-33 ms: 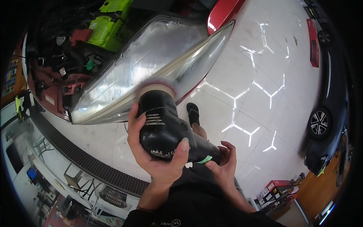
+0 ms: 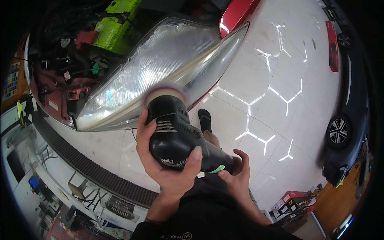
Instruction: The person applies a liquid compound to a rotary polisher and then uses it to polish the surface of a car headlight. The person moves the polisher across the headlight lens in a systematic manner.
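Glossy white floor (image 2: pixel 280 72) with bright hexagonal light reflections; dark drain grate (image 2: pixel 96 172) running diagonally at lower left; green battery cover (image 2: pixel 116 26) in the open engine bay; dark car (image 2: pixel 344 132) at right; red boxes (image 2: pixel 294 198) near it.

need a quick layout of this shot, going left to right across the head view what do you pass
green machine in the open engine bay → cloudy headlight → left hand on the black polisher → right hand on its handle → glossy white floor → dark car's wheel
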A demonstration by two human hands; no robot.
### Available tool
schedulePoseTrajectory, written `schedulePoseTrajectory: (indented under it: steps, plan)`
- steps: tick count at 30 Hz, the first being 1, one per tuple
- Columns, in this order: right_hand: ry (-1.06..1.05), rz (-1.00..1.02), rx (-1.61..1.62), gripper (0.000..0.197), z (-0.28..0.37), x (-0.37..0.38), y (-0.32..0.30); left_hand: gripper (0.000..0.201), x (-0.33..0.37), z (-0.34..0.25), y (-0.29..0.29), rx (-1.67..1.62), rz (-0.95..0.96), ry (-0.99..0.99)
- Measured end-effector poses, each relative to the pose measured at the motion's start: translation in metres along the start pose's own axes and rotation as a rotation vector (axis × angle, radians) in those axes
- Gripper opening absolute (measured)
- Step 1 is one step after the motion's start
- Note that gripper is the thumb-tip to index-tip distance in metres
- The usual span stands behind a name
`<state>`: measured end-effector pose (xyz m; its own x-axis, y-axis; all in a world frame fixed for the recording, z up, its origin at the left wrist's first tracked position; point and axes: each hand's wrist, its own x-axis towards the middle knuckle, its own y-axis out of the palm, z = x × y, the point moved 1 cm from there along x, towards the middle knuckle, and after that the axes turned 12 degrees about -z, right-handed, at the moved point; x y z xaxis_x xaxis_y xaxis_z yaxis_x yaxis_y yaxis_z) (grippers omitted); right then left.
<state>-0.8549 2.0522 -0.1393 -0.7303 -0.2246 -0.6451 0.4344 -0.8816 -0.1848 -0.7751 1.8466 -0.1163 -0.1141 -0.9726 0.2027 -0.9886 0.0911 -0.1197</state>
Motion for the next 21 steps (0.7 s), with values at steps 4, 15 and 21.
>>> schedulePoseTrajectory:
  steps: [4, 15, 21]
  plan:
    - [0.061, 0.08, -0.059, 0.1, 0.013, 0.021, -0.013, 0.09, 0.004, 0.002, 0.015, -0.015, 0.032, -0.008]
    - [-0.136, 0.415, -0.005, 0.097, 0.011, 0.059, -0.023, 0.09, 0.019, -0.005, 0.037, 0.027, 0.125, 0.098]
    - [-0.109, 0.359, 0.062, 0.092, 0.015, 0.055, -0.036, 0.089, 0.023, -0.009, 0.043, -0.101, 0.124, 0.0]
